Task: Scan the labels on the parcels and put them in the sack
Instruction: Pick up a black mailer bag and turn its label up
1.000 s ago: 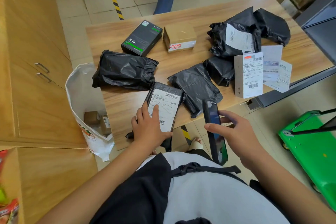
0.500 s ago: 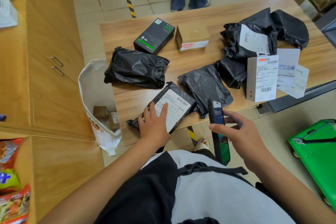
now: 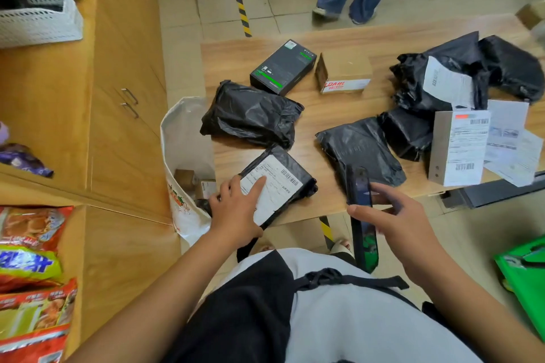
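My left hand [image 3: 236, 215] lay flat on the labelled parcel [image 3: 277, 186] at the near-left corner of the table [image 3: 339, 115] — fingers spread, index on the white label, palm over the pkg's near end. Not a grip, more a press. Parcel sat tilted, label up, barcode toward the far right, its near end hanging past the table edge.

Right hand [image 3: 404, 224] held the phone [image 3: 358, 194] upright & edge-on, thumb on the near side, fingers curled round the far side, just right of the parcel.

Sack [image 3: 182, 138] stood open on the floor against the table's left end, beside my left hand — two small boxes [image 3: 194, 183] in it.

Rest of the table: black bag [image 3: 250, 113] behind the parcel, dark box w/ green trim [image 3: 283, 66], brown carton [image 3: 343, 72], flat black mailer [image 3: 359, 150] near the phone, a heap of black bags [image 3: 448, 76] far right, white labelled box [image 3: 457, 147] w/ loose papers [image 3: 510, 138] next to it.
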